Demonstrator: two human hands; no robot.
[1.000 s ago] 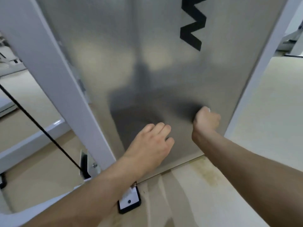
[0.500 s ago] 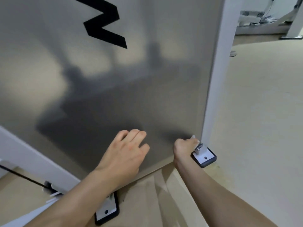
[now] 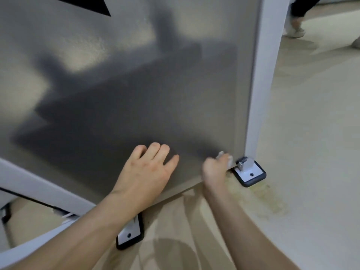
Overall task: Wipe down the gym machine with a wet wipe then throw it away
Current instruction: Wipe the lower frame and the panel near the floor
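Low at the bottom right corner of the gym machine's grey panel, the right hand curls tightly round the wet wipe. Only white scraps of it peek past the knuckles, against the panel and just beside the white post and its black-edged foot plate. The left hand rests flat on the panel nearby, fingers relaxed, holding nothing. Beige floor spreads rightward, with a yellowish stain near the plate and somebody's shoe far off.
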